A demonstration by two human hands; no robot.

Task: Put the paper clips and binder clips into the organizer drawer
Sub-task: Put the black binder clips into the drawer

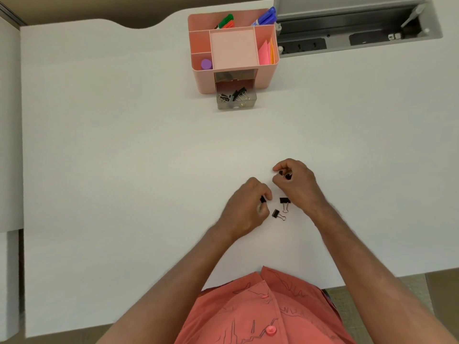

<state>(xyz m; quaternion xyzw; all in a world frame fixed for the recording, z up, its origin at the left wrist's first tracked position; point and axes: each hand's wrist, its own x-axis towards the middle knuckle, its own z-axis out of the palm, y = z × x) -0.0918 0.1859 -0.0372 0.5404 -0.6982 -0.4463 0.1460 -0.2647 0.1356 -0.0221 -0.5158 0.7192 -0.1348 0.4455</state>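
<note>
A pink desk organizer [203,78] stands at the back of the white table. Its clear drawer [251,103] is pulled out toward me and holds several black binder clips [234,95]. Near the table's front, my left hand [244,211] is closed on a black binder clip [262,199] pinched at its fingertips. My right hand [298,184] is curled around black binder clips [285,175], partly hidden by the fingers. Two more black binder clips lie loose on the table between my hands, one [285,202] just under my right hand and one [277,214] beside my left thumb.
The organizer's top compartments hold markers [224,22], a blue pen [267,18], pink and orange sticky notes [265,54] and a purple round thing [206,64]. An open grey cable tray [352,28] with sockets sits at the back right. The table's front edge [149,316] lies against my body.
</note>
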